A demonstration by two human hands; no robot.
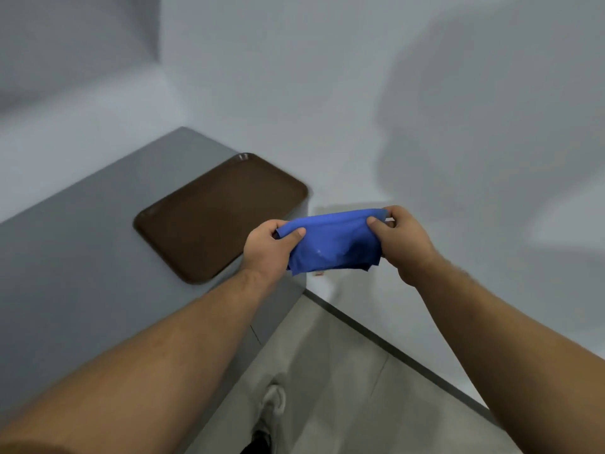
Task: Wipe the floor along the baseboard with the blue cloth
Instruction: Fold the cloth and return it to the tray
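The blue cloth (334, 244) hangs folded in the air between both hands, above the corner of a grey counter. My left hand (266, 249) pinches its left end with thumb on top. My right hand (404, 240) pinches its right end. Below and to the right, a dark grey baseboard (393, 348) runs along the foot of the white wall, meeting the beige tiled floor (327, 388).
A brown tray (216, 217) lies on the grey counter (65, 273) at the left. The white wall (425, 126) fills the back and right. A shoe (273, 404) stands on the floor beside the counter's side.
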